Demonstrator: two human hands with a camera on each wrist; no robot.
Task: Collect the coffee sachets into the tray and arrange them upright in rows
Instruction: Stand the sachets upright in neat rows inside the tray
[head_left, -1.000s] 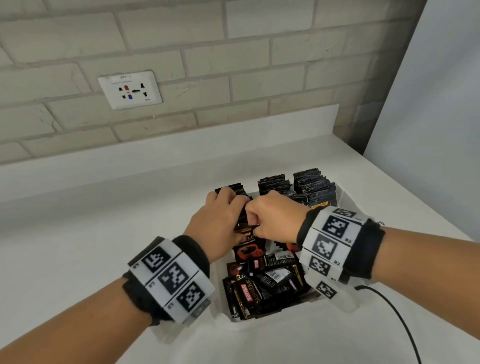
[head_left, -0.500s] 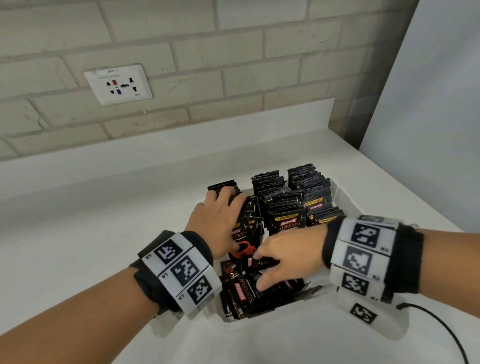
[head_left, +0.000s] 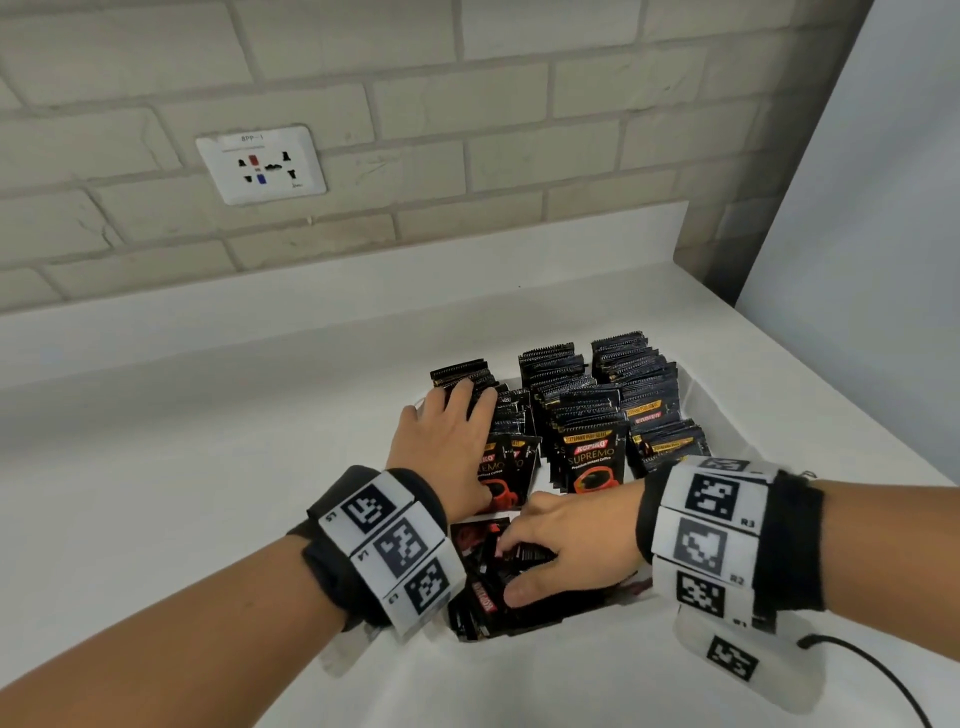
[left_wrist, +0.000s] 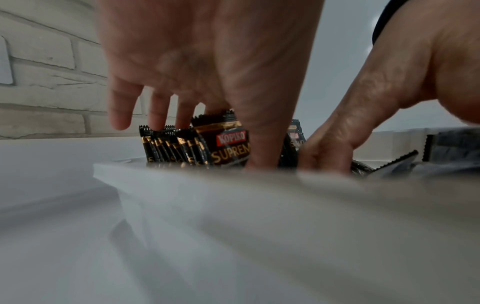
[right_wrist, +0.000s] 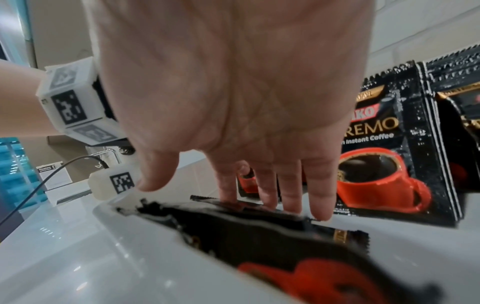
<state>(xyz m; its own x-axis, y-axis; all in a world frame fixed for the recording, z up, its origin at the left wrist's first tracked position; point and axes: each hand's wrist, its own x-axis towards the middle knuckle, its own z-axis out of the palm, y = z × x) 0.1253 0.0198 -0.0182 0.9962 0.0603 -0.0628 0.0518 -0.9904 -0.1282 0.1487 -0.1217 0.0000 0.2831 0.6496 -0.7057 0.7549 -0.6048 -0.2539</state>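
A white tray (head_left: 693, 387) on the counter holds three rows of upright black coffee sachets: left (head_left: 462, 370), middle (head_left: 566, 395) and right (head_left: 639, 374). Loose sachets (head_left: 483, 597) lie flat in a heap at the tray's near end. My left hand (head_left: 447, 436) rests on the left row, with straight fingers (left_wrist: 158, 115) on the sachet tops and the thumb against the front sachet (left_wrist: 223, 144). My right hand (head_left: 561, 551) lies palm down on the heap. Its straight fingertips (right_wrist: 319, 207) touch a flat sachet (right_wrist: 259, 236) in front of an upright one (right_wrist: 384, 144).
The tray stands on a white counter (head_left: 208, 467) below a brick wall with a socket plate (head_left: 262, 163). A pale panel (head_left: 857, 260) closes off the right side. A black cable (head_left: 872, 670) trails from my right wrist across the counter's near right part.
My right hand left the left row, where both hands were together, and came back to the loose heap at the near end. The left hand stayed on the left row.
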